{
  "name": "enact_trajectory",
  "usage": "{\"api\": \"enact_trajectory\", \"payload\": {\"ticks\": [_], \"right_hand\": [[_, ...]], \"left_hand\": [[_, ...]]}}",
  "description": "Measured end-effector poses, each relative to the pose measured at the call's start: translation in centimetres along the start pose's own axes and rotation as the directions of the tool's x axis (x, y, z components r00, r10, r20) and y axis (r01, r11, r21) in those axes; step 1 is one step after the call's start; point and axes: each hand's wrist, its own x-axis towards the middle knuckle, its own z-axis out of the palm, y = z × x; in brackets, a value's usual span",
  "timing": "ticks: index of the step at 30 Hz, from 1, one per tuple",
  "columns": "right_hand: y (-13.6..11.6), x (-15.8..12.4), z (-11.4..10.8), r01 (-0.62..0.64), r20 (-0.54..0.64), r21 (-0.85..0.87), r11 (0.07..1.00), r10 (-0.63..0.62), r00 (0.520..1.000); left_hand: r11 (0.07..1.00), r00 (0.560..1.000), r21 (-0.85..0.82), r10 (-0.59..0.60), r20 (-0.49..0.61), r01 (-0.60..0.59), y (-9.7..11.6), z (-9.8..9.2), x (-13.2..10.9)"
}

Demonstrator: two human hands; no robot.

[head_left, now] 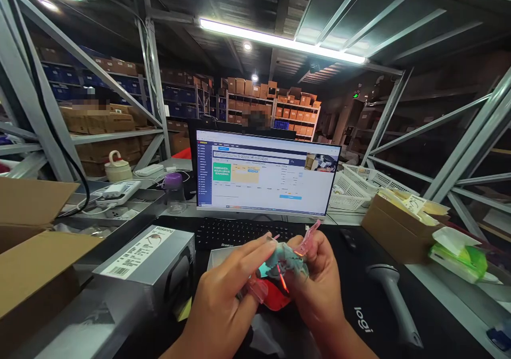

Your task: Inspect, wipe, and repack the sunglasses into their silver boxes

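My left hand (231,284) and my right hand (321,279) are held close together over the black desk mat, in front of the keyboard (223,228). Between them is a crumpled light-teal item (289,258), gripped by the fingers of both. A translucent pink piece (309,239) sticks up by my right fingers, and another pink piece (259,290) shows at my left fingers. Just beneath the hands lies a red object (275,300), partly hidden. Behind my left hand, the edge of a pale box (215,257) shows.
A lit monitor (267,175) stands ahead. At left are a silver-grey box (146,258), a purple-lidded jar (174,191) and an open carton (40,268). A scanner (395,300), tissue pack (459,255), carton (399,228) and white baskets (349,191) are at right.
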Motion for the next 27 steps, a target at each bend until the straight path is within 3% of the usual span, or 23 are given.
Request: {"api": "enact_trajectory", "payload": {"ticks": [7,9,11,13,14,16,18,20,23,27], "right_hand": [[0.1,-0.3,0.6,0.104,-0.03,-0.114,0.988,-0.108,0.994],[-0.1,-0.1,0.5,0.125,0.015,-0.173,0.977,-0.124,0.992],[-0.9,0.3,-0.1,0.097,0.125,-0.272,0.957,-0.065,0.99],[-2.4,0.8,-1.1,0.034,0.289,-0.488,0.872,0.125,0.949],[-3.4,1.0,-1.7,0.03,0.341,-0.617,0.786,0.233,0.91],[-5.3,1.4,-2.8,0.072,0.321,-0.811,0.58,0.338,0.885],[-7.0,1.4,-3.6,0.111,0.211,-0.894,0.433,0.189,0.959],[-7.8,0.9,-3.5,0.173,0.145,-0.924,0.342,-0.106,0.984],[-7.5,-0.1,-2.1,0.397,0.293,-0.89,0.223,-0.389,0.874],[-5.2,-0.3,0.0,0.661,0.558,-0.731,0.167,-0.409,0.722]], "left_hand": [[1.0,1.0,-0.009,-0.005,-0.012,0.004,0.1,-0.2,-0.1],[1.0,1.0,0.007,-0.009,-0.021,0.009,-0.1,-0.3,-0.1],[0.999,0.999,0.041,-0.007,-0.041,0.009,-0.4,-0.4,0.0],[0.996,0.998,0.083,-0.009,-0.062,0.014,-0.8,-0.5,0.2],[0.995,0.998,0.102,-0.014,-0.069,0.021,-0.9,-0.6,0.3],[0.991,0.997,0.132,-0.017,-0.078,0.027,-1.1,-0.6,0.6],[0.989,0.997,0.144,-0.013,-0.074,0.023,-1.3,-0.5,0.7],[0.99,0.998,0.138,-0.011,-0.056,0.018,-1.4,-0.3,0.7],[0.992,0.999,0.127,-0.002,-0.036,0.006,-1.3,-0.1,0.5],[0.988,0.998,0.14,0.059,0.0,-0.058,-1.3,0.2,0.4]]}}
